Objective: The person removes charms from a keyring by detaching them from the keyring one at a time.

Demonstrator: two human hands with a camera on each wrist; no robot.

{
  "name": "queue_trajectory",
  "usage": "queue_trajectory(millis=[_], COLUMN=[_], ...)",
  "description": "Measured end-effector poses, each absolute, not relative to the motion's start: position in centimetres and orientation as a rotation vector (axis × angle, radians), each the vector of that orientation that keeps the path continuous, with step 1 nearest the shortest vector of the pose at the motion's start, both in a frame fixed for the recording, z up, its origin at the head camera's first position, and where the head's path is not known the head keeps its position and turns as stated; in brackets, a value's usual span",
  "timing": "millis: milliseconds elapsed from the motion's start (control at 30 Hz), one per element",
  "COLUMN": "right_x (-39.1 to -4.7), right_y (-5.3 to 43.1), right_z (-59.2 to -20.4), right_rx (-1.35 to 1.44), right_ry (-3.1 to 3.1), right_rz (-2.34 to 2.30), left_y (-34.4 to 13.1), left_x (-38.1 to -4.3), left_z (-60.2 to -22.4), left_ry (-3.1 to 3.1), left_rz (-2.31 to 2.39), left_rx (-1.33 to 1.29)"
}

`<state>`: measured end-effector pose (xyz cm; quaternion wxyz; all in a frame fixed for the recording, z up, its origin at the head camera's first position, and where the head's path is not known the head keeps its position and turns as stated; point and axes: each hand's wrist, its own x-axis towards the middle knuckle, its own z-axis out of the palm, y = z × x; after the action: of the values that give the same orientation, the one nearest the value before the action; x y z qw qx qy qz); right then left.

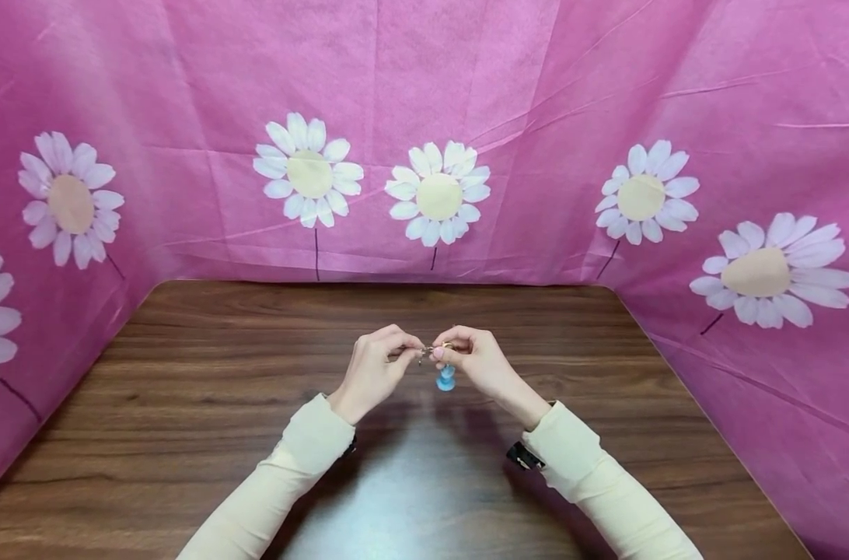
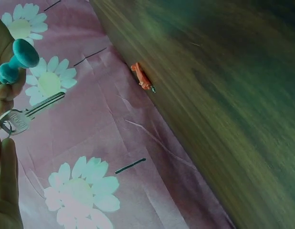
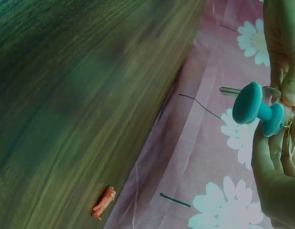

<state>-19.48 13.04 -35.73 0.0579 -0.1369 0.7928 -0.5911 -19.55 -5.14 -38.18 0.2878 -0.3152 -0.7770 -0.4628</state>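
At the centre of the head view, both hands meet above the table. The left hand (image 1: 377, 369) pinches a silver key (image 2: 17, 121) by its head, where a thin ring (image 2: 8, 128) passes through. The right hand (image 1: 483, 362) holds a gold key ring (image 3: 290, 140) between thumb and fingers. From this ring hangs a blue charm (image 1: 446, 379) shaped like a push pin, attached by a short gold chain (image 3: 287, 125). Fingertips partly cover the key's head and the rings, so I cannot tell whether the key is on the gold ring.
A small orange figure (image 2: 142, 77) lies on the wooden table (image 1: 207, 365) near its edge by the cloth; the head view does not show it. Pink cloth (image 1: 515, 85) printed with daisies walls the back and sides. Each sleeve has a black wrist device (image 1: 525, 456) beneath it.
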Motion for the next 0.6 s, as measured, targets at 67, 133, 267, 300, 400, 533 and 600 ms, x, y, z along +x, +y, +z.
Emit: queue_trajectory(millis=[67, 133, 267, 300, 400, 533, 600], right_x=[-19.6, -19.7, -19.9, -19.9, -20.0, -19.8, -19.7], right_y=[13.1, 13.1, 13.2, 13.3, 13.4, 13.5, 13.4], right_z=[-35.8, -35.8, -35.9, -35.9, -35.9, -35.8, -35.8], right_rx=[-0.414, -0.418, -0.420, -0.417, -0.392, -0.413, -0.453], right_ry=[2.415, 2.423, 2.391, 2.367, 2.293, 2.265, 2.307], right_rz=[-1.785, -1.782, -1.786, -1.793, -1.820, -1.801, -1.766], left_y=[-5.2, -5.2, -5.3, -5.2, -5.0, -4.8, -4.8], left_x=[-19.6, -19.5, -19.4, -19.4, -19.3, -18.8, -18.3], left_z=[-38.1, -38.0, -37.8, -37.8, -37.6, -36.9, -36.2], left_ry=[-2.061, -2.057, -2.061, -2.062, -2.079, -2.110, -2.124], left_rz=[-1.233, -1.225, -1.294, -1.343, -1.493, -1.575, -1.567], left_rx=[-0.859, -0.862, -0.844, -0.834, -0.784, -0.717, -0.709])
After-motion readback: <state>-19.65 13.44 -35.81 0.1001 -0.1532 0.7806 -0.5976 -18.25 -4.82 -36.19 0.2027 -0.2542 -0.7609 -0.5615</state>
